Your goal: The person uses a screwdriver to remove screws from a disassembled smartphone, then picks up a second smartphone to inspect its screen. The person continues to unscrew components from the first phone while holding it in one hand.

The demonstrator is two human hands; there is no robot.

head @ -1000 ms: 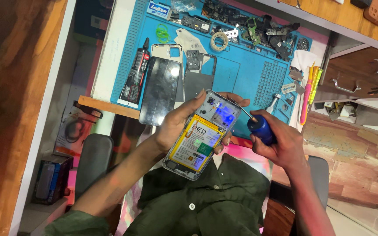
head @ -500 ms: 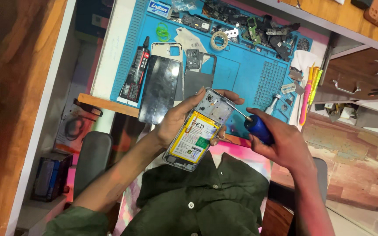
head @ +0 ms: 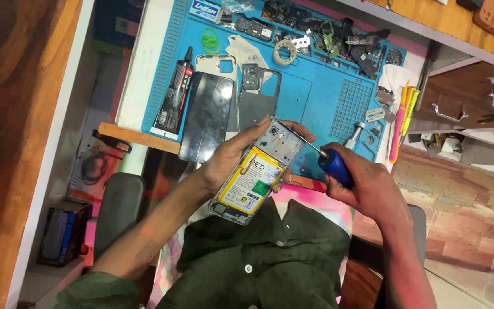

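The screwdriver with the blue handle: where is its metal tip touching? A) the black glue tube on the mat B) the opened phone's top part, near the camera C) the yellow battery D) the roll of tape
B: the right hand holds the screwdriver with its tip on the upper end of the opened phone, which the left hand holds, above the yellow battery.

Relative to the blue mat: its centre is lying bare, giving passage. Loose parts are crowding its far edge, phone panels and a glue tube are blocking its left, and pens are lining its right.
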